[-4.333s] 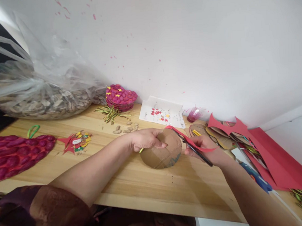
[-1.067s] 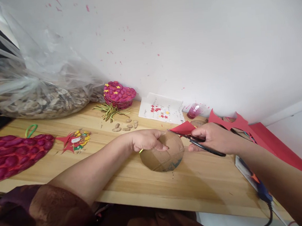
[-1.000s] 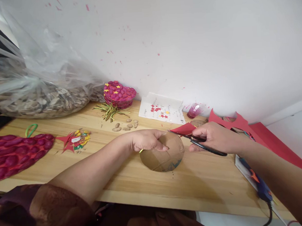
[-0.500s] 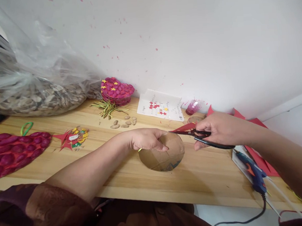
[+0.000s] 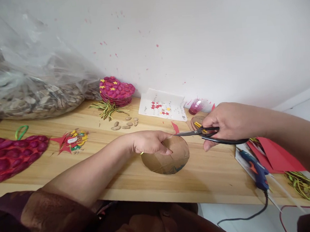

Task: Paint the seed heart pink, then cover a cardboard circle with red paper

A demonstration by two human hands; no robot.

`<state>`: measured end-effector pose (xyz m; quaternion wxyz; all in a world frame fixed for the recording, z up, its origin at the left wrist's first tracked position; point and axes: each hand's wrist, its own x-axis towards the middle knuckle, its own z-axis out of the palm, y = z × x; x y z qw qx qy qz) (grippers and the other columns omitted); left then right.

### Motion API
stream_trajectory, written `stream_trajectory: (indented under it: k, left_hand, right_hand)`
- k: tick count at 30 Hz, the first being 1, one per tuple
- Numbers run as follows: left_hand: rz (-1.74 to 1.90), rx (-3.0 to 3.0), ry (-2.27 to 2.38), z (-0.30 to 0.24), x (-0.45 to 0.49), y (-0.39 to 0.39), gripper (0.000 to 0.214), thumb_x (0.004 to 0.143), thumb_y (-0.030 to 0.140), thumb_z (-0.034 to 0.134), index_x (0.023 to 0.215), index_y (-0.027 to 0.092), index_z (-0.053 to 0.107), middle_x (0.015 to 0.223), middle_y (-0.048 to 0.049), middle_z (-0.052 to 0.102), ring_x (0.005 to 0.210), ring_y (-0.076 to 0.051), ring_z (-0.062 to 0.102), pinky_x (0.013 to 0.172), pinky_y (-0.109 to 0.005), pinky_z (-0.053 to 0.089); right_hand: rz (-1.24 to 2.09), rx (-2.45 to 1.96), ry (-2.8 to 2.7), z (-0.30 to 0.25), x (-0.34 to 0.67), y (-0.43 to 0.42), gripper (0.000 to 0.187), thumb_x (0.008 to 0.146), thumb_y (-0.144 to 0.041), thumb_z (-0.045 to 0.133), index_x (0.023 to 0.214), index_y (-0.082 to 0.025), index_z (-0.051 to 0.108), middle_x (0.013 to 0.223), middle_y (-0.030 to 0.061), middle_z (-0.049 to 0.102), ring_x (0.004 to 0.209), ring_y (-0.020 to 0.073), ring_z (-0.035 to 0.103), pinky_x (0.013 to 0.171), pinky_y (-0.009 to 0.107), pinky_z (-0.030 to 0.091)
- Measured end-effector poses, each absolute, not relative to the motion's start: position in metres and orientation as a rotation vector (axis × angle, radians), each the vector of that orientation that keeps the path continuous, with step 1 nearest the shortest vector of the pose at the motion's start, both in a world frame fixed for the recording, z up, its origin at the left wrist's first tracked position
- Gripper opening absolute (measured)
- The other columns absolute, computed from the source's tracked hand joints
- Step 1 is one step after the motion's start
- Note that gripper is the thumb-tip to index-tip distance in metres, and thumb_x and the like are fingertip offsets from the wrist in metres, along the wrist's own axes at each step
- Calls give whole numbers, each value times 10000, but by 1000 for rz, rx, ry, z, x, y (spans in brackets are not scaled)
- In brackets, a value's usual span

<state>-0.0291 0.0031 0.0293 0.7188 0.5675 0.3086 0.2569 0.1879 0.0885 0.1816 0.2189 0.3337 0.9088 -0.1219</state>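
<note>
A round brown cardboard disc (image 5: 168, 157) is held above the wooden table (image 5: 149, 180) by my left hand (image 5: 148, 142), whose fingers are closed on its upper left edge. My right hand (image 5: 226, 123) grips black scissors (image 5: 198, 132) through the handles, with the blades pointing left at the disc's top edge. A small sliver of red paper (image 5: 175, 127) sticks up just behind the disc, by the blade tips. A thin yellow-green strip pokes out under my left hand.
A clear plastic bag of dried husks (image 5: 31, 98) lies at the back left. A pink seed-covered piece (image 5: 116, 90), loose seeds (image 5: 125, 124), a star sheet (image 5: 162, 108) and a pink cup (image 5: 196, 106) line the wall. A blue glue gun (image 5: 255, 165) and red paper (image 5: 276, 155) lie right.
My right hand has worked the scissors round the disc's top edge, and the large red paper flap is gone from behind it; only a sliver shows. The view has drifted to the right.
</note>
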Motion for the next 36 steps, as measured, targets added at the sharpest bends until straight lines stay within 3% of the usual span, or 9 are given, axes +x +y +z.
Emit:
stream_trajectory:
  k: [8,14,18,23,27,31,36]
  left_hand:
    - [555,1318,730,29,-29,3,277,742,280,754,1015,233,771,1019,-22,781,978,-231,695,906,-304,502]
    - [546,1207,508,42,-41,-1,407,702,317,835,1091,217,771,1038,-51,793,987,-243,719,935,-342,531]
    - [801,1070,495,48,-52,-2,471,669,310,869,1099,148,767,999,-105,797,974,-279,743,907,-358,563]
    - [1171,853,630,48,-54,6,496,667,289,878,1121,146,738,1007,-116,798,959,-310,761,894,-396,606]
    - [1371,769,698,51,-54,12,547,689,245,861,1205,165,698,997,-101,802,1012,-311,753,980,-433,584]
    - [1399,766,715,54,-55,11,593,686,253,861,1246,181,680,1020,-99,801,1068,-337,734,1006,-461,569]
    - [1317,807,741,50,-56,9,584,643,297,886,1191,193,712,1048,-112,796,1073,-364,728,978,-460,582]
  right_hand:
    - [-258,963,2550,183,189,86,556,662,-665,784,483,-227,491,450,-28,378,427,106,294,476,334,209]
    - [-256,1125,2522,155,220,89,567,707,-755,688,570,-224,547,550,-9,509,515,142,444,516,311,255]
    - [-224,1343,2492,117,247,80,488,770,-714,647,714,-229,658,655,24,636,587,181,545,524,303,262]
    - [-160,1548,2476,71,266,62,367,874,-543,579,715,-213,615,723,51,665,659,195,579,560,299,264]
    - [-133,1654,2482,56,269,53,251,845,-443,606,732,-221,583,714,42,670,653,196,569,564,301,260]
    - [-274,1618,2647,61,254,47,176,884,-374,579,903,-215,651,944,71,738,851,227,649,662,302,365]
    - [-610,1470,2914,55,207,57,395,881,-432,651,1188,-182,644,1126,118,711,992,253,644,819,331,438]
